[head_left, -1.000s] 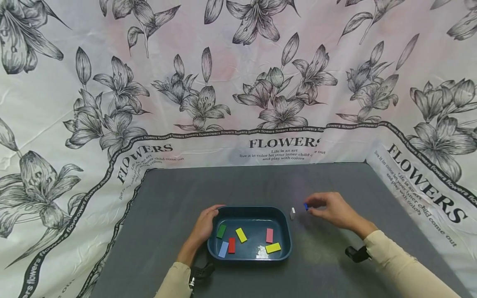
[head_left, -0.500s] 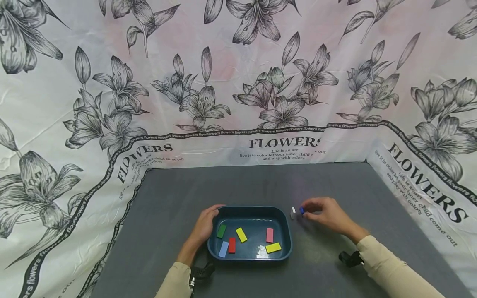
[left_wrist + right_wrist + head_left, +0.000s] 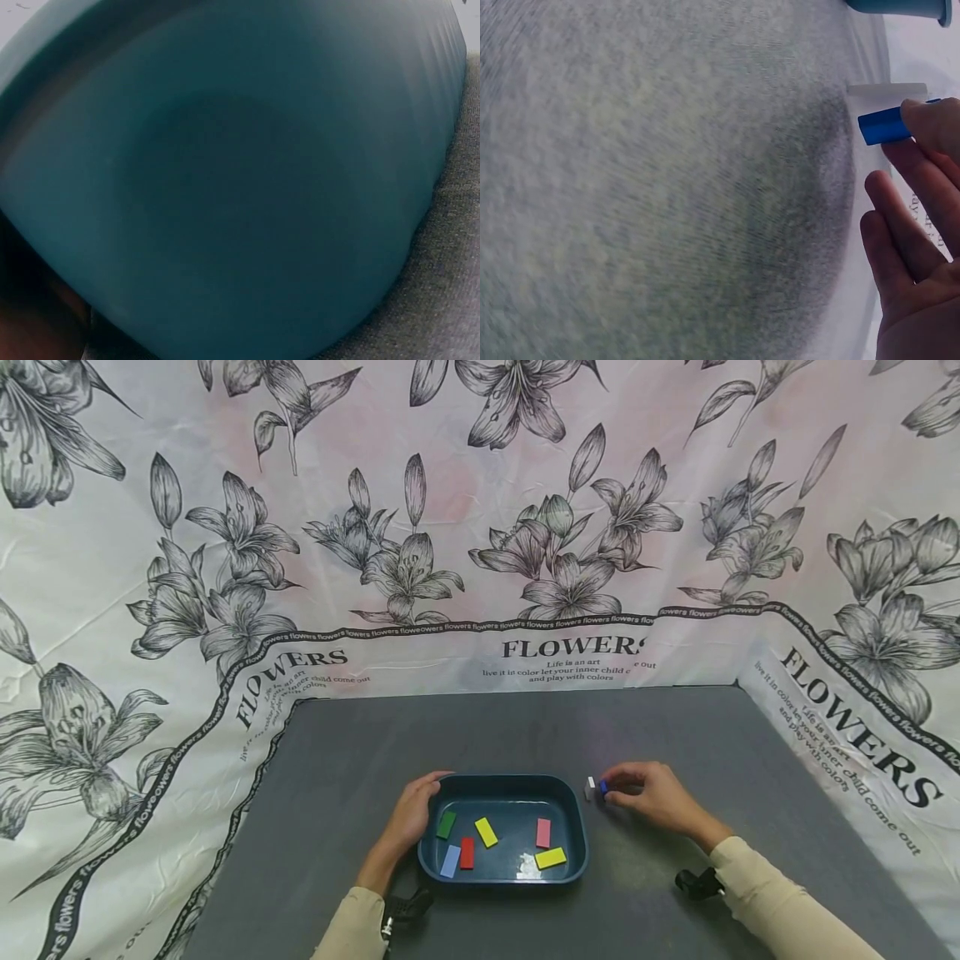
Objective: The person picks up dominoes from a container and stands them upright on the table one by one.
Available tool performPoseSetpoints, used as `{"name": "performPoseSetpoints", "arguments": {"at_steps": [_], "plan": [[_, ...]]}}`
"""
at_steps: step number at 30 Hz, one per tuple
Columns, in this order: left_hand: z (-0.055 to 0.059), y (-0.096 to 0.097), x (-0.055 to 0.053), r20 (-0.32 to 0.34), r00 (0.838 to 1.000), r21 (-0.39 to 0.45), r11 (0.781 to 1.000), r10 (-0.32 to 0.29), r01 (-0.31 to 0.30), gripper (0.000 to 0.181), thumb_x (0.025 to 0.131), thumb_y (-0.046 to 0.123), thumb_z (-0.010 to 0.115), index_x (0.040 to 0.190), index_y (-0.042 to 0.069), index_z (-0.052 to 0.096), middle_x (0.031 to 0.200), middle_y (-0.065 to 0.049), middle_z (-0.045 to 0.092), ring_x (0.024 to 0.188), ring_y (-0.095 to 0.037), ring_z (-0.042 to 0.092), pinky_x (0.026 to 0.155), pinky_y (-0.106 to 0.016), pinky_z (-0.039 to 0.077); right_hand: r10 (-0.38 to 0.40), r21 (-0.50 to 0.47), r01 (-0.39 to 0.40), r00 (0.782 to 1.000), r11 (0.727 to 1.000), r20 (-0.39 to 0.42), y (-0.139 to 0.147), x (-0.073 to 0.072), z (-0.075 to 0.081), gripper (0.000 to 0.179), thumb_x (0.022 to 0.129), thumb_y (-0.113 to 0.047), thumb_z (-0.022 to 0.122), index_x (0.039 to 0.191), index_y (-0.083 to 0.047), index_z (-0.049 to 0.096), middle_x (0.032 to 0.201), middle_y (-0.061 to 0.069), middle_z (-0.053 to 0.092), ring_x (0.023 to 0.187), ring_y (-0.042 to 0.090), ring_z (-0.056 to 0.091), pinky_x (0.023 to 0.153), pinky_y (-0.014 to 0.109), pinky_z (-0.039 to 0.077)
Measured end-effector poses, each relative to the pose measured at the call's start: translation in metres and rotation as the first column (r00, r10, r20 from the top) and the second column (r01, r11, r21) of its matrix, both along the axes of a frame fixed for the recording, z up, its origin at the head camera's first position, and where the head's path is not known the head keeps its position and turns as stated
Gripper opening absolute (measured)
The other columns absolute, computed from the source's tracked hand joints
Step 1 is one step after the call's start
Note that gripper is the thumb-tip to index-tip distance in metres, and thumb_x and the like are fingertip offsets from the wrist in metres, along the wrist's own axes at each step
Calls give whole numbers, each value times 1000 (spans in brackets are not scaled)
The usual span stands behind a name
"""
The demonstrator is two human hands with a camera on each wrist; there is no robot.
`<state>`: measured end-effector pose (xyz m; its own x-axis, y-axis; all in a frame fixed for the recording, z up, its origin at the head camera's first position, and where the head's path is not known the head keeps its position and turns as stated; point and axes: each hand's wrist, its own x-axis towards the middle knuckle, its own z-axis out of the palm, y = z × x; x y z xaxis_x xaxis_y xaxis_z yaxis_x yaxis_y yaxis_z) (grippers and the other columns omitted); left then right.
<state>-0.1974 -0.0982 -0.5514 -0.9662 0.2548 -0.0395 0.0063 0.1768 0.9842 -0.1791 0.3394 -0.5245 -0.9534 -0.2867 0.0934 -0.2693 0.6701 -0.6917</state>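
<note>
Between the thumb and forefinger of my right hand (image 3: 656, 796) is a dark blue block (image 3: 885, 126), held upright just right of a standing white block (image 3: 590, 788). In the right wrist view, the other fingers spread loosely below it. My left hand (image 3: 408, 814) holds the left side of a dark teal tray (image 3: 510, 783), its fingers reaching round the back left corner. The tray's outer wall (image 3: 240, 210) fills most of the left wrist view. Inside the tray lie a green block (image 3: 446, 825), a light blue block (image 3: 450, 862), a red block (image 3: 467, 853), a pink block (image 3: 543, 833) and two yellow blocks (image 3: 486, 832).
A dark grey tabletop (image 3: 420, 735) carries everything. Behind it and along both sides hangs a white cloth (image 3: 420, 668) printed with flowers and lettering. A dark wrist strap device (image 3: 699, 885) sits below the right sleeve.
My right hand has moved left and slightly nearer to me, bringing the blue block from a short way off to close beside the white one. The left hand and tray stay put.
</note>
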Motion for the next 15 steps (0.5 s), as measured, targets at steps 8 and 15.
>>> {"name": "performPoseSetpoints", "arguments": {"at_steps": [8, 15], "plan": [[1, 0, 0, 8, 1000, 12, 1000, 4, -4, 47, 116, 18, 33, 143, 3, 68, 143, -17, 71, 134, -36, 64, 124, -63, 41, -2, -19, 2, 1000, 1000, -18, 0, -1, -7, 22, 95, -14, 85, 117, -16, 80, 114, -1, 81, 106, 16, 79, 94, 39, 64], [1, 0, 1, 7, 1000, 26, 1000, 17, -17, 45, 116, 18, 35, 142, 3, 69, 141, -17, 72, 135, -37, 63, 125, -64, 38, -19, -32, 18, 999, 999, -30, -1, -1, -12, 22, 95, -13, 85, 116, -16, 81, 114, -1, 82, 105, 14, 79, 90, 28, 63]]}}
